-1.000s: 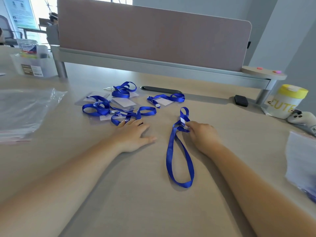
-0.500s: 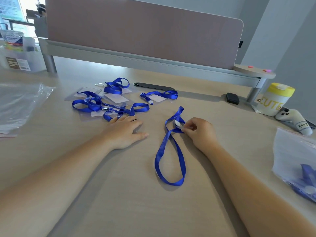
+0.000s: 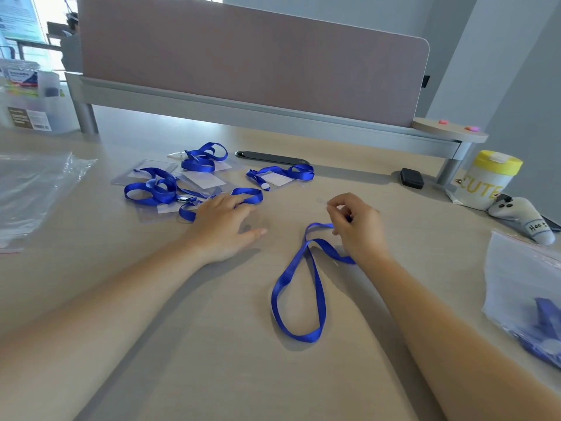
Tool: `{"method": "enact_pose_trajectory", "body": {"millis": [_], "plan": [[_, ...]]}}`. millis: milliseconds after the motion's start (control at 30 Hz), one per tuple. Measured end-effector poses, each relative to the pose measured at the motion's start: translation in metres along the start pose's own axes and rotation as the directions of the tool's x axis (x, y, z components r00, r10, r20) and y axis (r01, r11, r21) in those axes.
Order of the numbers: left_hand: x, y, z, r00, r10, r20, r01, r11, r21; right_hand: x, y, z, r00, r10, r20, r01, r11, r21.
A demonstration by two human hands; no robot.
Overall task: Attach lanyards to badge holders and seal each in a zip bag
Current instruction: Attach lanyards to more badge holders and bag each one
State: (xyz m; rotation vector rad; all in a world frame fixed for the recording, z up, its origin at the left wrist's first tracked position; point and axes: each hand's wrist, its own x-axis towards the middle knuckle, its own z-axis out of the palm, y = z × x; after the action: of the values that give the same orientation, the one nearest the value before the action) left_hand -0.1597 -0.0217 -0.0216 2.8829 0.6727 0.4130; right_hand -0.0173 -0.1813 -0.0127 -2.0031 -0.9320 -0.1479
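Right hand (image 3: 358, 226) has lifted the blue lanyard (image 3: 299, 287) end, pinching it. Left hand (image 3: 223, 226), flat and open, stays beside the badge-holder pile (image 3: 182, 189); attachment comes next.

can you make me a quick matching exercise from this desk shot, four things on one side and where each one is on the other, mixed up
Things:
1. loose blue lanyard
2. left hand
3. yellow-lidded cup
4. stack of clear zip bags

Places:
A. far left of the desk
B. flat on the desk at the pile of lanyards and badge holders
C. far right, by the divider's leg
D. centre of the desk, its top end pinched by the right hand

Pairs: 1-D, 2-B, 3-C, 4-A
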Motion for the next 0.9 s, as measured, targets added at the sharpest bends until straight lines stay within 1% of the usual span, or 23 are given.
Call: {"method": "enact_pose_trajectory", "body": {"millis": [67,133,200,267,300,367,467,533,600,700,767,833,900], "plan": [[0.012,0.004,-0.003,0.998,0.031,-0.058,-0.032,0.999,-0.023,0.008,0.001,-0.001,1.0,-0.001,0.016,0.001,1.0,-0.031],[0.031,0.006,-0.005,0.996,0.04,-0.078,-0.046,0.997,-0.067,0.017,0.003,-0.001,1.0,-0.008,0.028,0.01,0.997,-0.081],[0.053,0.007,-0.004,0.998,0.034,-0.057,-0.039,0.995,-0.096,0.028,0.005,0.001,0.999,-0.02,0.042,0.027,0.983,-0.18],[0.077,0.01,0.001,1.0,0.021,-0.001,-0.021,0.998,-0.065,0.038,0.01,0.004,0.997,-0.007,0.078,0.028,0.962,-0.273],[0.088,0.011,0.004,1.0,0.017,0.026,-0.016,0.999,-0.044,0.043,0.013,0.007,0.995,0.016,0.097,0.013,0.956,-0.292],[0.107,0.014,0.012,0.997,0.017,0.072,-0.016,1.0,-0.01,0.051,0.018,0.011,0.988,0.073,0.133,-0.032,0.958,-0.286],[0.128,0.013,0.028,0.989,0.002,0.151,-0.016,0.996,0.09,0.055,0.03,0.017,0.982,0.108,0.157,-0.063,0.961,-0.269],[0.134,0.011,0.036,0.977,-0.047,0.208,0.014,0.987,0.158,0.058,0.036,0.019,0.981,0.12,0.15,-0.077,0.961,-0.266],[0.135,0.01,0.038,0.969,-0.086,0.231,0.044,0.982,0.181,0.061,0.039,0.021,0.984,0.127,0.125,-0.094,0.967,-0.237],[0.126,0.013,0.033,0.963,-0.056,0.264,0.007,0.983,0.184,0.061,0.04,0.022,0.986,0.131,0.107,-0.108,0.974,-0.199],[0.116,0.017,0.028,0.958,-0.021,0.286,-0.022,0.989,0.147,0.058,0.037,0.02,0.986,0.124,0.115,-0.102,0.977,-0.186],[0.102,0.019,0.022,0.951,-0.011,0.31,-0.02,0.995,0.096,0.052,0.033,0.016,0.984,0.126,0.127,-0.102,0.978,-0.183],[0.088,0.02,0.018,0.942,-0.019,0.334,-0.01,0.996,0.086,0.043,0.028,0.011,0.981,0.135,0.136,-0.108,0.975,-0.192]]}}
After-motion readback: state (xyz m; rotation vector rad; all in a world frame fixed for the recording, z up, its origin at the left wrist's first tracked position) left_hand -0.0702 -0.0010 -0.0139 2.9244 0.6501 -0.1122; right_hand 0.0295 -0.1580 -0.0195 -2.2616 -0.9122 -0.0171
